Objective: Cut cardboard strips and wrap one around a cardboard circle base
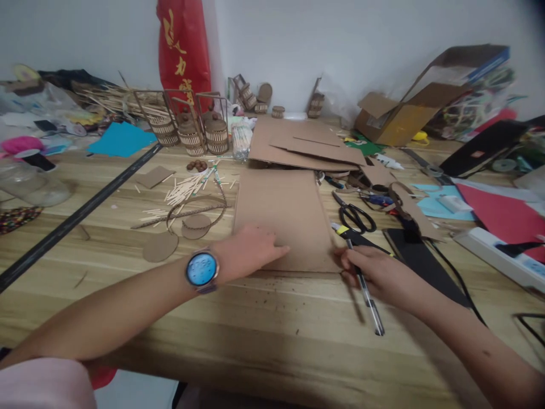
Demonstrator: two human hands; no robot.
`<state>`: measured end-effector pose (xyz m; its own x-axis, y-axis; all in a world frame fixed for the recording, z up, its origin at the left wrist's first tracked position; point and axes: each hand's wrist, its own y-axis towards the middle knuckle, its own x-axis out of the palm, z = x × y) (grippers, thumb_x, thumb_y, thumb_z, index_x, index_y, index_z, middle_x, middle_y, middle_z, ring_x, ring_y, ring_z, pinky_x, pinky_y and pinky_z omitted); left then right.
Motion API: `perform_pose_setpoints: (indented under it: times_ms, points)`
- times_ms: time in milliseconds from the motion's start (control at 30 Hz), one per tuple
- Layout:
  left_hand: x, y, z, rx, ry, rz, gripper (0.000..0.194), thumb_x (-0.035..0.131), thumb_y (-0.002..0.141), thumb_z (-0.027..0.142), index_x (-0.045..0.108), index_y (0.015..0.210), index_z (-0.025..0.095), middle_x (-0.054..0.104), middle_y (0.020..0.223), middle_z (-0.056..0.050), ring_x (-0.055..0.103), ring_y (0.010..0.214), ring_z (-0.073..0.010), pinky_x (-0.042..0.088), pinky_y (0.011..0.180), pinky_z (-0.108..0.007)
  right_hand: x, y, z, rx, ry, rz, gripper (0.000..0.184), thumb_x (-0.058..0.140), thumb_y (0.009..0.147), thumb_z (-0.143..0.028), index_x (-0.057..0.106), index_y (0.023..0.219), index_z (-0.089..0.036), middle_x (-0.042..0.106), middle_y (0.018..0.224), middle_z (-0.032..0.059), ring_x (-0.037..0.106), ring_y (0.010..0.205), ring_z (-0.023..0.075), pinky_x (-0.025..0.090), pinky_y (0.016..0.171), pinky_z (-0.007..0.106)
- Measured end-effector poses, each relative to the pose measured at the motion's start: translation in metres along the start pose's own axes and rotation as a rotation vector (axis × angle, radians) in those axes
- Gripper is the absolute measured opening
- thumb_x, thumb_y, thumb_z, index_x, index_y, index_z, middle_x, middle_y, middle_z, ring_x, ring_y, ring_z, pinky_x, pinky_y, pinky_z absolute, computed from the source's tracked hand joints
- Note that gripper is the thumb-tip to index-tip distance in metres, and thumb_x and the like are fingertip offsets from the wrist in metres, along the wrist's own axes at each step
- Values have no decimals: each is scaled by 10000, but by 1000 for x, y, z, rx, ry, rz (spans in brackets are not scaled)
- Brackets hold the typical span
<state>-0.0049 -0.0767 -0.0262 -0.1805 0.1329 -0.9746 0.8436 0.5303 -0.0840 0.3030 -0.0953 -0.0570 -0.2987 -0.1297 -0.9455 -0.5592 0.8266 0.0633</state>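
Observation:
A rectangular sheet of brown cardboard [283,210] lies flat on the wooden table in front of me. My left hand [251,250], with a watch [202,269] at its wrist, rests on the lower left of this sheet, thumb stretched out to the right. Nothing shows in that hand. At the sheet's lower right corner, my right hand [370,267] is closed around a clear and black pen [369,304], which slants down toward me. Just beyond the right hand are a yellow and black utility knife [361,238] and black-handled scissors [355,216].
More cardboard [298,139] is stacked behind the sheet. To the left lie cardboard discs [160,246] and loose sticks [187,187]; small stick baskets [216,135] stand behind. A power strip [502,258], black panel [421,261] and open box [395,119] occupy the right.

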Motion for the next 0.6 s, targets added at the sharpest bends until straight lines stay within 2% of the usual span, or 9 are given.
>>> perform_pose_setpoints:
  times_ms: [67,167,300,367,467,600]
  points:
    - [4,-14,3,-30,9,61,428,593,902,97,558,1314,209,662,969,-77,606,908,-226,425,741,-327,-3,4,2,-28,2,-34,49,522,798,-226,569,803,-237,647,719,22,604,668,178,460,626,272]
    - [8,-33,17,-105,19,132,327,574,930,146,581,1252,203,663,965,-73,600,904,-229,446,786,-359,-5,12,6,-24,-30,-46,156,480,822,-208,609,906,-229,661,725,22,611,663,182,442,631,277]
    - [10,-47,42,-194,78,351,216,506,973,172,614,1161,172,671,1096,-103,573,1109,-278,433,961,-443,-3,30,11,26,-104,-3,133,491,816,-233,623,839,-226,663,738,42,619,682,213,406,607,291]
    - [11,-49,51,-215,94,431,207,505,971,176,619,1144,166,656,1180,-112,537,1193,-294,404,1023,-461,-4,42,13,67,-128,45,150,493,815,-230,631,873,-224,676,764,50,627,685,219,400,596,291]
    - [16,-47,58,-203,76,416,214,514,969,188,607,1160,173,650,1191,-109,532,1202,-276,397,1049,-460,-10,62,11,124,-187,153,213,463,860,-262,640,973,-223,713,846,78,648,736,241,429,643,317]
    - [24,-37,59,-161,1,276,190,581,935,198,614,1115,146,669,990,-84,604,999,-255,446,983,-465,-18,86,3,159,-254,207,299,449,910,-359,625,1086,-193,732,1007,137,665,943,305,457,796,380]
